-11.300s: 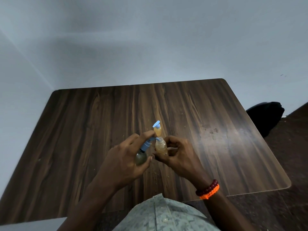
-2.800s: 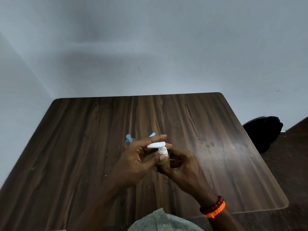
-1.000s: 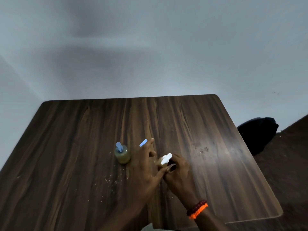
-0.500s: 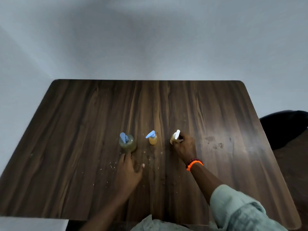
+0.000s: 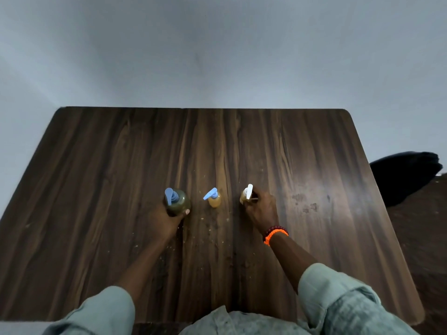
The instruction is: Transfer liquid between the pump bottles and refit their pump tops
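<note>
Bottles (image 5: 214, 200) stand upright, blue spouts (image 5: 168, 196) pointing left.

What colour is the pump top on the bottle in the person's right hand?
White, clearest in the head view.

Perhaps a home, wooden table (image 5: 121, 189), bare wall (image 5: 217, 56)

The surface (image 5: 121, 189) is dark wood-grain, smooth with a soft sheen that glares pale at its right. The three bottles look like clear glossy plastic, the large bottle (image 5: 177, 203) included, their pump tops opaque plastic. The sleeve (image 5: 338, 296) is matt, creased cloth, and the bracelets (image 5: 274, 234) seem beaded.
</note>
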